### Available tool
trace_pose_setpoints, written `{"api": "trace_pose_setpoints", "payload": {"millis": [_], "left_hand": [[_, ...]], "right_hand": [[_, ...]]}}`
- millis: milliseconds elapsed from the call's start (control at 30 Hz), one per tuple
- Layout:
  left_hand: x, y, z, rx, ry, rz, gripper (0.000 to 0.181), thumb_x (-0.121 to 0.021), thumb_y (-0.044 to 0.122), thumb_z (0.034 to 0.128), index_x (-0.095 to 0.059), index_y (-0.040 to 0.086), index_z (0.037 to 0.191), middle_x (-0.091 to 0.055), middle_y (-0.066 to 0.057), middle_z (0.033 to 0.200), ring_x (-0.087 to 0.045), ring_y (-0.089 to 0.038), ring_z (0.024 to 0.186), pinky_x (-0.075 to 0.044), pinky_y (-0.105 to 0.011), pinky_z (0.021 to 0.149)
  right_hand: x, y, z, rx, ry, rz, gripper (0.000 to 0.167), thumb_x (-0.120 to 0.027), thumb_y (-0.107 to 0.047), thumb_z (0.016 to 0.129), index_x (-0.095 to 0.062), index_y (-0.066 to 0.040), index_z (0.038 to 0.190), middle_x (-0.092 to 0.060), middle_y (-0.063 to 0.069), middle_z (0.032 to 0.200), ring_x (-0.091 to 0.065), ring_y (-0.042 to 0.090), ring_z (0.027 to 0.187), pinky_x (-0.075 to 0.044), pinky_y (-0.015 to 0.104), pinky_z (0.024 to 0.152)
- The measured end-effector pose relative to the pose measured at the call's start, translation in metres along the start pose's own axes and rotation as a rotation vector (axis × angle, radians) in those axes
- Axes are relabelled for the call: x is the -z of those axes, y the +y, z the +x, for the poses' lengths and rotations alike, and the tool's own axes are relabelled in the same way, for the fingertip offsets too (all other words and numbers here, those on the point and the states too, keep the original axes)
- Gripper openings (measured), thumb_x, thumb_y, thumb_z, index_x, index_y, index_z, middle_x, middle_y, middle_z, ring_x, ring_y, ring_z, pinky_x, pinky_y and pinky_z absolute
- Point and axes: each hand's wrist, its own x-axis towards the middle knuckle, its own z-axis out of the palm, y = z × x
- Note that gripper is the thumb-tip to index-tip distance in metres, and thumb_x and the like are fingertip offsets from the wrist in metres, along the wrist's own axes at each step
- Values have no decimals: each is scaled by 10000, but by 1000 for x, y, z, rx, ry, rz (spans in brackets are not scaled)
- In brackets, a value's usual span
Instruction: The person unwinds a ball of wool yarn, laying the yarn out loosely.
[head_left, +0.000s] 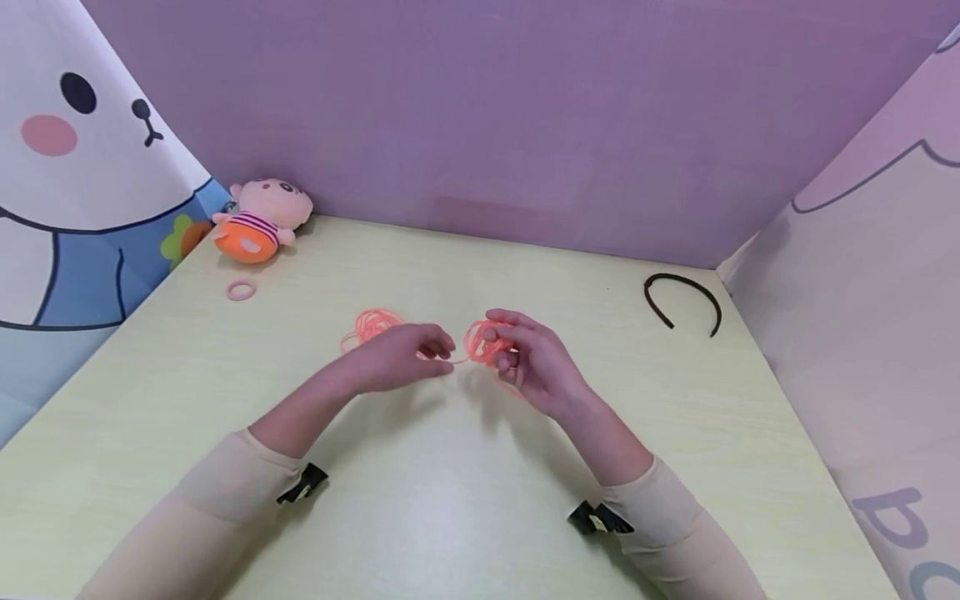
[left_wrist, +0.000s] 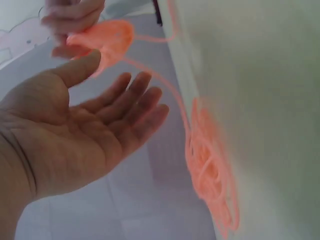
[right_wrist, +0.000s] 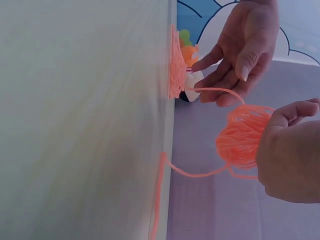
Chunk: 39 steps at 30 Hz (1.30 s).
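A wound bundle of coral-orange yarn (right_wrist: 242,137) is gripped by my right hand (head_left: 543,367) above the table. From it one strand runs to a loose pile of the same yarn (head_left: 375,323), which lies on the table behind my left hand (head_left: 397,354). The left wrist view shows the left palm turned up with its fingers loosely bent, the strand passing close behind them. Nothing is pinched there. A second strand (right_wrist: 195,175) hangs from the bundle down to the tabletop. Part of the bundle is hidden by the right fingers.
On the pale table (head_left: 450,517), a plush toy (head_left: 258,221) leans in the back left corner, with a pink ring (head_left: 241,290) before it. A dark headband (head_left: 684,282) lies at the back right. Purple panelling (head_left: 487,125) rises behind.
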Motion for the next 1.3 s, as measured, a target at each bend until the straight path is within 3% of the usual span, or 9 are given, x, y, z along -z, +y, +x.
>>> {"api": "trace_pose_setpoints", "payload": {"millis": [133,233,367,600,800,933,1033,1300], "left_hand": [[-5,0,1,-85,-64,43,155,-696,183,966,-714,76,1076,-705,-16,1003,-642,-186,950,-523,-393,858],[-1,1,1,-90,-44,54,65,-673,123,966,-720,79,970,-676,-16,859,-586,-161,768,-502,-349,724],[7,-4,1,-21,39,79,94,-653,116,975,-715,48,958,-654,-37,800,-540,-151,689,-465,-329,673],[29,-9,-3,135,216,68,125,-640,139,993,-704,32,1005,-663,-81,873,-586,-212,762,-492,-364,708],[44,-6,-11,149,373,9,133,-646,150,997,-697,35,1040,-667,-104,920,-591,-248,800,-496,-372,704],[48,-2,-15,119,453,-32,142,-644,174,1006,-688,48,1053,-675,-104,916,-579,-247,780,-478,-370,682],[50,2,-16,108,477,-52,139,-641,183,1011,-683,60,1058,-680,-99,924,-578,-247,778,-475,-371,678],[56,-3,-18,147,438,-42,171,-634,194,1009,-679,47,1082,-685,-121,986,-602,-256,827,-492,-371,694]], "right_hand": [[0,1,-1,-11,-27,1,277,-478,-37,1038,-515,-49,1313,-639,13,858,-483,91,507,-424,178,492],[0,1,-1,-17,-41,-4,312,-484,-42,1038,-500,-35,1349,-636,18,865,-487,98,509,-432,182,499],[1,1,-2,-28,-60,-19,358,-493,-51,1037,-474,-14,1393,-634,20,856,-489,103,490,-426,187,496],[2,1,-2,-43,-115,-71,280,-479,-30,1026,-514,-26,1304,-648,11,800,-494,103,458,-394,203,480],[3,2,-2,-61,-127,-134,312,-490,-39,1018,-519,-39,1329,-632,15,787,-484,100,471,-379,198,484],[3,2,-1,-69,-108,-159,377,-502,-81,1028,-486,-49,1403,-648,14,836,-493,106,495,-374,196,484],[3,1,0,-71,-74,-118,414,-475,-117,1042,-443,-51,1450,-665,10,919,-520,96,531,-395,184,487],[7,-1,3,2,109,54,411,-425,-152,1063,-424,-63,1464,-649,11,1033,-557,84,571,-447,168,512]]}}
